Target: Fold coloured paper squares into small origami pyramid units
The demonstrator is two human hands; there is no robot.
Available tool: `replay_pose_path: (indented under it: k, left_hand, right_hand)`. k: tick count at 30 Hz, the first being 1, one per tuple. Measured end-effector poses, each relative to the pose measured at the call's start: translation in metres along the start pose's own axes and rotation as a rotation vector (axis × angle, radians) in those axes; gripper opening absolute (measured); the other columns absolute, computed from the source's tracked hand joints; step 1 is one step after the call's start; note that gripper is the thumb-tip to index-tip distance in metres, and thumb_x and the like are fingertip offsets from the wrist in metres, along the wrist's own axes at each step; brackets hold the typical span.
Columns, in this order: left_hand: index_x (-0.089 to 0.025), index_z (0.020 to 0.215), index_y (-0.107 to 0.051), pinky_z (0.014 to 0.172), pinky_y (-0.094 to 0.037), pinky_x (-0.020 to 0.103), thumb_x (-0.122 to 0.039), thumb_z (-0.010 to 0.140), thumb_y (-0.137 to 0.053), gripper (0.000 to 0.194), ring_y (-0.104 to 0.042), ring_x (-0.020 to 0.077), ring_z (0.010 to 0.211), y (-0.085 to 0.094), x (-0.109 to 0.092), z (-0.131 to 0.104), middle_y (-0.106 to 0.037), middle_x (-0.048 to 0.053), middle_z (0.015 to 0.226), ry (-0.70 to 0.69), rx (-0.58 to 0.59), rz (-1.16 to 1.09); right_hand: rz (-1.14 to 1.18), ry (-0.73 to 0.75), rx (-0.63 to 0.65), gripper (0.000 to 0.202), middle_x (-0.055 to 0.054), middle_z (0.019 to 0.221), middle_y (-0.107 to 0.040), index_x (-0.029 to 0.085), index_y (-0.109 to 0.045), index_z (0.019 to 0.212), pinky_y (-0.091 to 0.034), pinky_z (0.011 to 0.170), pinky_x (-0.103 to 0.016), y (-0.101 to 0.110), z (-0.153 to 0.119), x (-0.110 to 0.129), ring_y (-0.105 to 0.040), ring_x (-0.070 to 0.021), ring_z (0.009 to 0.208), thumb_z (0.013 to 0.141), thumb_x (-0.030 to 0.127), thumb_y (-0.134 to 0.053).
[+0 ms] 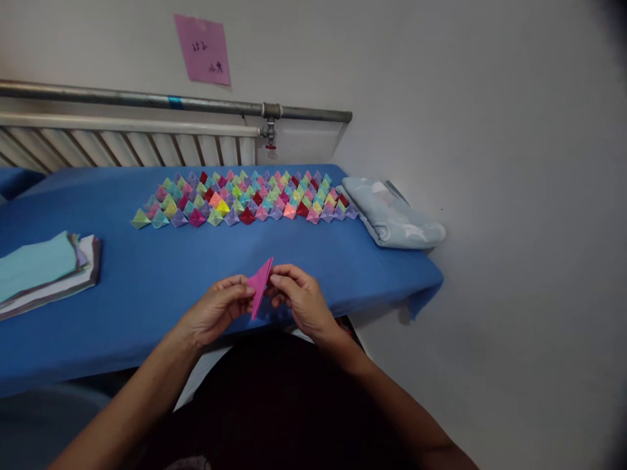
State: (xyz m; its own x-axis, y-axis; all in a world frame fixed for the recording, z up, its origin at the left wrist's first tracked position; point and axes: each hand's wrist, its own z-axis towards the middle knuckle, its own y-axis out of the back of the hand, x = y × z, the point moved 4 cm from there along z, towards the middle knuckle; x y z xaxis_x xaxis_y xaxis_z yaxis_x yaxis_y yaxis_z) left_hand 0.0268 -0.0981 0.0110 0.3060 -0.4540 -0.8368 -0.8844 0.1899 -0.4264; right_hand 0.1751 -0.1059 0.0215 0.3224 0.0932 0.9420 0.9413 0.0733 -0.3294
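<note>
Between thumb and fingers, my left hand (220,307) pinches a bright pink folded paper (260,287), a narrow pointed shape with layered edges, held tilted above the table's near side. My right hand (298,294) is at the paper's right edge, thumb and fingers curled together against it; some fingertips are hidden behind the paper. Farther back stand several rows of small folded paper pieces (247,214) in many colours, pointed tops up.
A blue cloth (147,287) covers the table. Stacked paper sheets (39,261), light blue on top, lie at left. A folded pale-blue patterned fabric (396,215) sits at the right end. Behind are a radiator (137,147), a metal pipe (122,96) and a pink wall note (203,49).
</note>
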Motion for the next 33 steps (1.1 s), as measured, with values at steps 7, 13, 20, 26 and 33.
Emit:
replay_pose_path:
  k: [7,13,20,26,33]
  left_hand:
    - [-0.018,0.057,-0.061,0.053,-0.041,0.021,-0.025,0.056,-0.082,0.022,-0.050,0.0087,0.052,0.002,0.001,-0.001,-0.057,-0.005,0.052,-0.068,-0.070,0.172]
    - [-0.021,0.084,-0.070,0.062,-0.048,0.024,-0.024,0.049,-0.089,0.040,-0.061,0.0127,0.066,0.004,0.000,-0.001,-0.068,-0.003,0.070,-0.047,-0.158,0.127]
    - [-0.016,0.057,-0.066,0.059,-0.044,0.022,-0.036,0.052,-0.091,0.033,-0.053,0.0092,0.057,-0.003,-0.004,-0.001,-0.061,-0.002,0.057,-0.040,-0.078,0.106]
    - [-0.016,0.057,-0.067,0.061,-0.046,0.022,-0.039,0.046,-0.095,0.038,-0.056,0.0096,0.058,-0.001,-0.003,0.000,-0.063,-0.002,0.056,-0.085,-0.122,0.042]
    - [-0.014,0.069,-0.070,0.062,-0.052,0.024,-0.040,0.049,-0.096,0.041,-0.062,0.0127,0.063,0.000,0.000,0.000,-0.069,0.001,0.067,-0.004,-0.073,-0.020]
  right_hand:
    - [-0.155,0.111,-0.050,0.023,0.004,0.070,-0.058,0.024,-0.064,0.093,-0.044,0.051,-0.023,0.007,-0.001,0.008,-0.058,-0.0123,0.062,0.075,0.038,-0.067]
    - [-0.224,0.110,-0.071,0.018,0.004,0.072,-0.057,0.023,-0.063,0.088,-0.044,0.052,-0.023,0.011,-0.001,0.004,-0.050,-0.0095,0.056,0.074,0.033,-0.066]
    - [-0.200,0.100,-0.088,0.026,0.004,0.076,-0.059,0.024,-0.061,0.094,-0.043,0.054,-0.023,0.012,-0.002,0.003,-0.050,-0.0094,0.057,0.072,0.034,-0.070]
    - [-0.373,-0.001,0.108,0.029,0.005,0.058,-0.053,0.019,-0.055,0.066,-0.036,0.053,-0.022,0.005,-0.007,-0.009,-0.044,-0.0080,0.052,0.081,0.044,-0.062]
    - [-0.367,0.062,0.097,0.030,0.005,0.058,-0.052,0.020,-0.054,0.066,-0.037,0.055,-0.023,0.006,-0.008,-0.007,-0.046,-0.0088,0.053,0.084,0.044,-0.059]
